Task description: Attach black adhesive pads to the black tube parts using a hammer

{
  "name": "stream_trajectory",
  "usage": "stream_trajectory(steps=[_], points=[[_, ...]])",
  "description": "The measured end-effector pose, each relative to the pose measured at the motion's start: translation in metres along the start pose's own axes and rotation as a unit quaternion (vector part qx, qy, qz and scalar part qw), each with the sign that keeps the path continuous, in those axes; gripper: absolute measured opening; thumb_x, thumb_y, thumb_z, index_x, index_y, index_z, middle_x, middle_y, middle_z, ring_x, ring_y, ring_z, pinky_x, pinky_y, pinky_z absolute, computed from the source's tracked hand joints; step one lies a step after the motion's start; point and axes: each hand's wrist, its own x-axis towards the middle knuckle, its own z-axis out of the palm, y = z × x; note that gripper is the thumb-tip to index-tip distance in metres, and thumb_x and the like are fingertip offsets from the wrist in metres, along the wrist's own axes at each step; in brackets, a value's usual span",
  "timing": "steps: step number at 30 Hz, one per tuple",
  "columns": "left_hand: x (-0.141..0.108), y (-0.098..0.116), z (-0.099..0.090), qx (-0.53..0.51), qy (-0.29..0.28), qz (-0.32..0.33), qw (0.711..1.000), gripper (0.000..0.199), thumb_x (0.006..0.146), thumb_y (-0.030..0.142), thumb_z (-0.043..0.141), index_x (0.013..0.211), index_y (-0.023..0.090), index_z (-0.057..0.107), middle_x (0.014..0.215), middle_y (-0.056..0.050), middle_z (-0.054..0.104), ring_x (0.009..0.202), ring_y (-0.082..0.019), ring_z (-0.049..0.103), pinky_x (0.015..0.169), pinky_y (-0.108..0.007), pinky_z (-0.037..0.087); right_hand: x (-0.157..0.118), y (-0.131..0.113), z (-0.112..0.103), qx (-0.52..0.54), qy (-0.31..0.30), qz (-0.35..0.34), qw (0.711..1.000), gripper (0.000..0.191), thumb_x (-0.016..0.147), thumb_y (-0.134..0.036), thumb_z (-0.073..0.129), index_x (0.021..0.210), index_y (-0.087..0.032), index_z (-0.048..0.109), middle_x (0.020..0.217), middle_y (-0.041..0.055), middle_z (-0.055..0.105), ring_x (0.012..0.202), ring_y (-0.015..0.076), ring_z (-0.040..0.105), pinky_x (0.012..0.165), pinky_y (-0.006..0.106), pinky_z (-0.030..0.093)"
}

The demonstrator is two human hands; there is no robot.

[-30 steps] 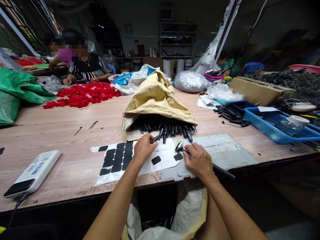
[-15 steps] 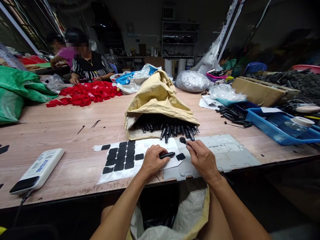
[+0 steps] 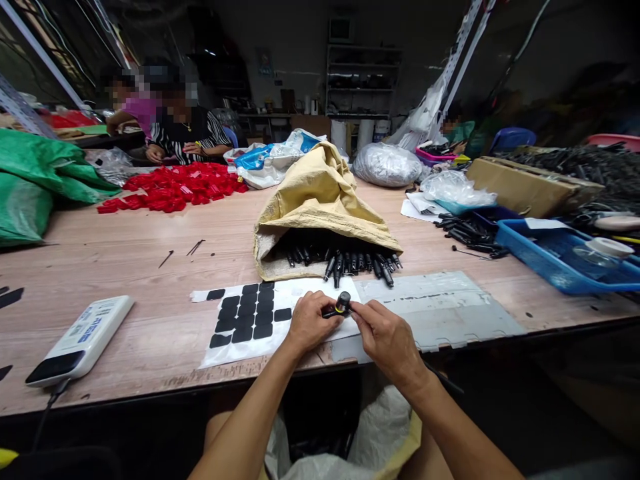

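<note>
My left hand (image 3: 311,319) is closed on a slim black pen-like tube (image 3: 330,312), mostly covered by the fingers, above the white sheet (image 3: 295,291). In my right hand (image 3: 384,330) the fingers pinch the thin handle of what looks like a small mallet. Its black drum-shaped mallet head (image 3: 343,300), with a yellow band low down, is at the end of the tube. Black rounded-square stickers (image 3: 246,310) lie in rows on the sheet. Just behind my hands, a yellow woven sack (image 3: 320,193) lies with its mouth towards me, full of black tubes (image 3: 345,261).
A white power bank (image 3: 83,340) with a cable lies left. Red pieces (image 3: 175,187) are heaped before a co-worker (image 3: 187,137). To the right are a grey board (image 3: 440,307), loose black tubes (image 3: 465,232) and a blue tray (image 3: 560,263). An open sack (image 3: 385,427) is at my lap.
My right hand has moved left, bringing the mallet head from beside the sheet to the black tube's end. My left hand keeps its hold. The view has shifted slightly.
</note>
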Motion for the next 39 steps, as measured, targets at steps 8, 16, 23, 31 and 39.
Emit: stream_trajectory(steps=[8,16,23,31,39], points=[[-0.001,0.002,0.0,-0.011,0.004,0.0,1.0,0.012,0.075,0.023,0.076,0.087,0.022,0.075,0.087,-0.001,0.07,0.089,-0.021,0.056,0.081,-0.033,0.041,0.0,0.007,-0.006,-0.015,0.054,0.015,0.998,0.029,0.101,-0.026,0.049,0.122,-0.025,0.068,0.095,0.0032,0.071,0.085,0.0159,0.067,0.073,0.025,0.047],[-0.001,-0.002,-0.003,-0.02,-0.006,0.03,0.999,0.017,0.092,0.035,0.061,0.094,0.023,0.072,0.092,-0.002,0.068,0.092,-0.021,0.055,0.082,-0.034,0.039,0.008,0.041,-0.007,-0.08,0.078,0.086,0.99,0.024,0.096,-0.026,0.056,0.116,-0.027,0.069,0.104,0.0008,0.071,0.088,0.017,0.066,0.074,0.028,0.043],[0.0,-0.006,-0.001,0.029,-0.035,0.028,0.999,0.042,0.104,0.039,0.035,0.079,0.021,0.064,0.086,-0.002,0.065,0.087,-0.021,0.051,0.081,-0.036,0.036,0.011,0.062,-0.001,-0.165,0.029,0.062,0.984,0.023,0.09,-0.018,0.06,0.108,-0.024,0.073,0.094,0.0068,0.069,0.098,0.0253,0.056,0.08,0.036,0.04],[-0.001,-0.008,-0.003,0.043,-0.063,0.025,0.997,0.044,0.106,0.04,0.033,0.076,0.021,0.058,0.086,-0.001,0.065,0.089,-0.02,0.051,0.08,-0.036,0.033,0.03,0.039,0.001,0.149,-0.113,-0.015,0.982,0.027,0.082,-0.025,0.073,0.109,-0.027,0.074,0.098,0.0021,0.073,0.101,0.0221,0.057,0.091,0.037,0.042],[-0.001,-0.007,-0.005,0.056,-0.095,0.037,0.993,0.041,0.105,0.037,0.036,0.076,0.02,0.059,0.086,0.0,0.064,0.091,-0.019,0.051,0.082,-0.037,0.031,0.031,0.03,0.011,0.233,-0.126,0.043,0.963,0.01,0.075,-0.017,0.075,0.084,-0.022,0.075,0.088,0.003,0.066,0.094,0.02,0.057,0.089,0.036,0.044]])
